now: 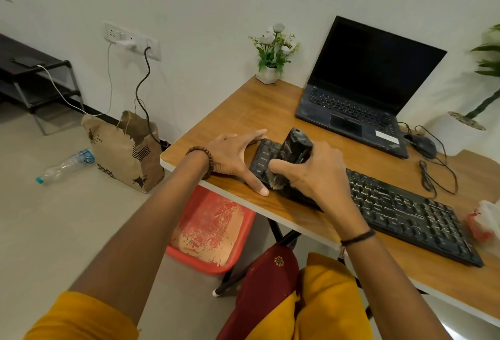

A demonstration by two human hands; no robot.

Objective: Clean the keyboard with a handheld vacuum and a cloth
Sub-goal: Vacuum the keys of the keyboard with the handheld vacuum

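Black on black, so squint: the vacuum [295, 147] is tipped nose-down on the left end of the keyboard [405, 204], which lies along the front edge of the desk [243, 112]. The right hand [316, 174] has fingers and thumb wrapped round the vacuum body. The left hand [232, 155] is splayed with straight fingers, bracing that same end and gripping nothing
— poster1

My worry: lean on that nozzle too hard and a keycap could pop loose or get sucked in. The keyboard's also right at the desk edge, so a shove toward the lap could slide it off. The mouse [423, 144] cord loops near the far keys too, and I reckon it could snag
— poster2

Counts: one keyboard, one vacuum, two hands, one laptop [359, 90], one mouse. Cloth? There's one white-and-red bundle [484, 220] at the right edge, can't tell if that's it
— poster1
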